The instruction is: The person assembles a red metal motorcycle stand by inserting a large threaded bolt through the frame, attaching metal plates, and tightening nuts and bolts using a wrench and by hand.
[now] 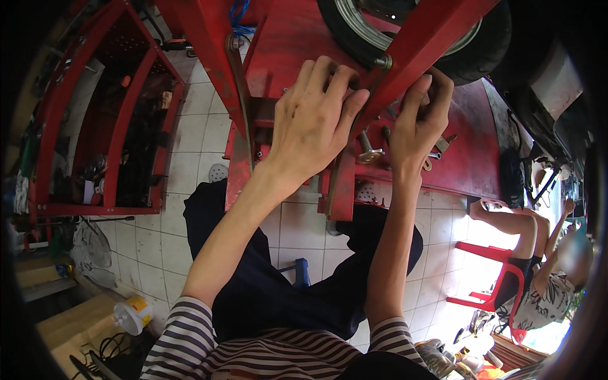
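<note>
My left hand (310,120) is curled beside the slanting red metal bar (411,47), its thumb bent toward the index finger. Whatever lies between those fingertips is hidden from view. On the other side of the bar, my right hand (423,120) is closed, thumb and forefinger drawn together; anything they pinch cannot be made out. A bolt (383,61) sticks out of the bar just above and between my hands. Below them, on the red work platform (465,145), lies a flanged metal part (368,151) with several small metal pieces around it.
A wheel with a black tyre (487,50) lies at the far side. Another red post (212,54) rises left of my hands. A red shelf rack (114,133) stands left, a white tub (133,315) below it. At right, a person (544,272) sits on a red chair (506,278).
</note>
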Available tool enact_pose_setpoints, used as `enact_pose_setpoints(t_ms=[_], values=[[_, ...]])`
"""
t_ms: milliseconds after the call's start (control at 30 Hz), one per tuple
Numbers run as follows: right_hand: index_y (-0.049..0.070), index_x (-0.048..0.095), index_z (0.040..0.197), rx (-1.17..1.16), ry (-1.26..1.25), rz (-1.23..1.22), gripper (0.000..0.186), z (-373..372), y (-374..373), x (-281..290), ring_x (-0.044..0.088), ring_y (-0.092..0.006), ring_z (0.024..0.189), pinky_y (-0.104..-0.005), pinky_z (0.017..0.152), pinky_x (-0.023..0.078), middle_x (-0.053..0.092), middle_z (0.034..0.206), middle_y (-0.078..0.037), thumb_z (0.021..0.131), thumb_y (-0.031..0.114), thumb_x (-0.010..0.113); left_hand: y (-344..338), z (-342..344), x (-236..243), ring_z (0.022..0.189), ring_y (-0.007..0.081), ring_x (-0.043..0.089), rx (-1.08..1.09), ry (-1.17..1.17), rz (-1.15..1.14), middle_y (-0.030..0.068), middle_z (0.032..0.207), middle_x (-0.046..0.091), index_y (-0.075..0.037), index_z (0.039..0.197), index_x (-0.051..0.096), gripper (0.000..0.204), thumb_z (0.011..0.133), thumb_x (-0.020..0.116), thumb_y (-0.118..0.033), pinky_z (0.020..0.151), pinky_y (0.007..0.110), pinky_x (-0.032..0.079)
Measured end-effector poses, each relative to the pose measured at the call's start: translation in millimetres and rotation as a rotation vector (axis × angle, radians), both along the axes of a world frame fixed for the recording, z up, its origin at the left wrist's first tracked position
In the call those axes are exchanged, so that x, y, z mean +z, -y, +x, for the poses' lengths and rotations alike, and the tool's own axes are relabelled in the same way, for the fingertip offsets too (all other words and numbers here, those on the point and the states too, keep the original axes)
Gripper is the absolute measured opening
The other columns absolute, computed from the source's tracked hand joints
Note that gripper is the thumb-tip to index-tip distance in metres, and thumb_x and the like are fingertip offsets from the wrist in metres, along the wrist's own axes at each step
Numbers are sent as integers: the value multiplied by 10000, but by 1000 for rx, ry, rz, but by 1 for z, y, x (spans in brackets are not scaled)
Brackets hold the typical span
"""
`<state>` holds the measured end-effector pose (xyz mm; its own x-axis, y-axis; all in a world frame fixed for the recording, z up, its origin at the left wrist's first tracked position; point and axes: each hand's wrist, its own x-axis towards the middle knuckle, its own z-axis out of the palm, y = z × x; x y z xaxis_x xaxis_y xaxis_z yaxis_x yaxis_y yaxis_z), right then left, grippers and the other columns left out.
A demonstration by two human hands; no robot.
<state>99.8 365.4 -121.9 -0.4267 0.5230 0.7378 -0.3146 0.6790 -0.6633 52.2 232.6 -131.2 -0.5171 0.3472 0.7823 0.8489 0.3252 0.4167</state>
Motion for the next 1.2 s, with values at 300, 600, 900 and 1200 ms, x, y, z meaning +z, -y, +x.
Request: enact_pose_setpoints(t_ms=[300, 600, 900, 1200], values=[[-15, 520, 1087, 223, 108, -143, 338, -5, 10, 12, 436, -97, 598, -272, 528, 356, 531, 695, -66, 1018, 259, 335, -16, -22, 39, 843, 309, 554, -103, -220, 31, 120, 919, 538, -5, 996, 545, 141, 937, 509, -127, 643, 396, 468], [-9, 531, 978, 240, 37, -153, 245, -5, 9, 9, 381, -98, 548, -281, 496, 328, 476, 621, -44, 1011, 185, 384, -10, -24, 32, 849, 303, 570, -153, -113, 21, 109, 959, 539, -29, 1026, 559, 146, 889, 553, -80, 633, 401, 479], [-19, 521, 1071, 276, 76, -154, 260, 0, 9, 12, 391, -61, 592, -236, 512, 338, 497, 706, -11, 1022, 191, 376, -11, -19, 34, 852, 265, 568, -23, -261, -19, 84, 963, 560, -39, 1048, 590, 207, 850, 599, -99, 579, 372, 492], [-8, 485, 1235, 349, 51, -231, 330, -1, 8, 4, 409, -1, 617, -164, 495, 320, 555, 826, 25, 1038, 222, 352, -16, -11, 31, 795, 392, 583, -282, 236, 127, 169, 902, 596, -3, 1020, 502, 192, 970, 451, -181, 610, 455, 461]])
